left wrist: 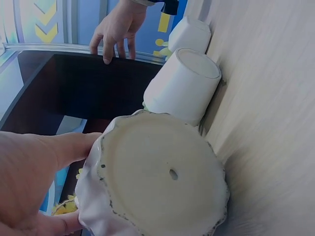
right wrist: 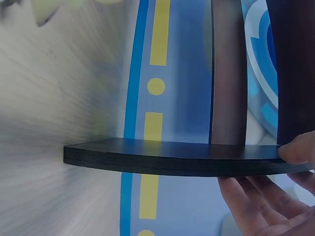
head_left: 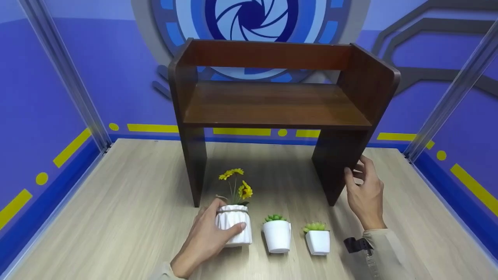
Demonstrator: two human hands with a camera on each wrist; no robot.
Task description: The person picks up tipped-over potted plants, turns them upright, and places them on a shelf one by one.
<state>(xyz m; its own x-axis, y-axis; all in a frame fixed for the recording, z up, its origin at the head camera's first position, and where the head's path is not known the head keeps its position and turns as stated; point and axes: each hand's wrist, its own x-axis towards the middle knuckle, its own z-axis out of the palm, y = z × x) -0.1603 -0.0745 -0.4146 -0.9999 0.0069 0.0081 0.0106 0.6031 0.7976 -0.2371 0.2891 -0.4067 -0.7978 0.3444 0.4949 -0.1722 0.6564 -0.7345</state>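
Note:
My left hand (head_left: 206, 237) holds a white fluted flowerpot (head_left: 236, 223) with yellow artificial flowers (head_left: 244, 190), thumb across its side and fingers at its left. In the left wrist view the pot's base (left wrist: 157, 172), with a small hole, faces the camera. My right hand (head_left: 365, 192) grips the right side panel (head_left: 342, 155) of a dark brown wooden shelf (head_left: 272, 103). In the right wrist view the thumb (right wrist: 300, 147) lies on one face of the panel and the fingers on the other. The shelf stands on the table behind the pots.
Right of the fluted pot, a round white pot (head_left: 277, 236) with a green succulent and a square white pot (head_left: 319, 243) with a paler succulent lie on their sides, bases towards me. The light wood table (head_left: 128, 194) is enclosed by blue printed walls (head_left: 23, 97) with metal corner posts.

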